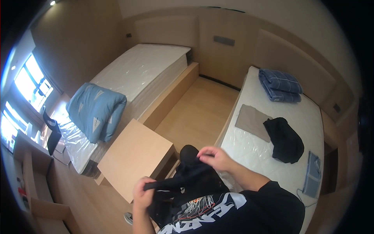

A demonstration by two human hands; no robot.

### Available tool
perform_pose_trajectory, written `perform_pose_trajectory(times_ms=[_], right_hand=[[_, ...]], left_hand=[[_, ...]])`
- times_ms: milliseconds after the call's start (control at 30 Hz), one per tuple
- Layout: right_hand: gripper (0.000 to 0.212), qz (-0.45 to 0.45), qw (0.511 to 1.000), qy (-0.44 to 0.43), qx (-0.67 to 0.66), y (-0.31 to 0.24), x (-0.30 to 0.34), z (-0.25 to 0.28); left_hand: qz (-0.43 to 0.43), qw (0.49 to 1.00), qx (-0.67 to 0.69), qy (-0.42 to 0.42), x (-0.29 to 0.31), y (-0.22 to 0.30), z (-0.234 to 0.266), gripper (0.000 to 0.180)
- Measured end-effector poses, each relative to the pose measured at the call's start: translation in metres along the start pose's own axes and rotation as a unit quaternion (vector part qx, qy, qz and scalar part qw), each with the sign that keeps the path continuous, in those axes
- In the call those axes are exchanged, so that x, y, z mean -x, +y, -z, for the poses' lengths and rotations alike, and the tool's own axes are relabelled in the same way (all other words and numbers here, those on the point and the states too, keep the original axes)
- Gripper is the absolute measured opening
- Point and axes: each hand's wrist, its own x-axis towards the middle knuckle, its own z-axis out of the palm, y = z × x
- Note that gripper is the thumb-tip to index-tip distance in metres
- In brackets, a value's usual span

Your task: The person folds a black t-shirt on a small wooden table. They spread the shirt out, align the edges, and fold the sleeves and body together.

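Black cloth (171, 182), gripped at two places and held in the air
Soft, plain and dark, it runs slantwise, narrow and bunched at its left end, with looser folds toward the right; its lower outline is hard to make out

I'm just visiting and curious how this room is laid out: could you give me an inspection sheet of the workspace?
Surface: white mattress at right; pale wooden table ahead-left.
Job's things: black cloth, held before the body.
Clutter: on that mattress, checked blue quilt, folded taupe cloth, dark bundle, flat blue-grey item.
Grips: left grip and right grip both closed on the black cloth.
Cables: thin cord near the blue-grey item; ends untraceable.
Surroundings: second bed with light-blue quilt; windows at left.
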Motion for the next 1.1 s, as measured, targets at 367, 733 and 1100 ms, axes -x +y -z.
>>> perform_pose_trajectory(times_ms=[367,733,1100], right_hand=[[0.019,0.151,0.921,0.298,-0.2,-0.048,-0.046,0.097],[0.049,0.183,0.969,0.13,-0.101,-0.056,-0.146,0.078],[0.041,0.258,0.934,-0.23,0.095,-0.115,-0.066,-0.203]], left_hand=[[-0.067,0.907,-0.08,0.408,0.075,0.031,0.158,0.019],[-0.138,0.897,-0.04,0.418,0.034,0.139,0.164,0.021],[0.014,0.967,0.049,0.25,-0.043,0.174,0.06,0.014]])
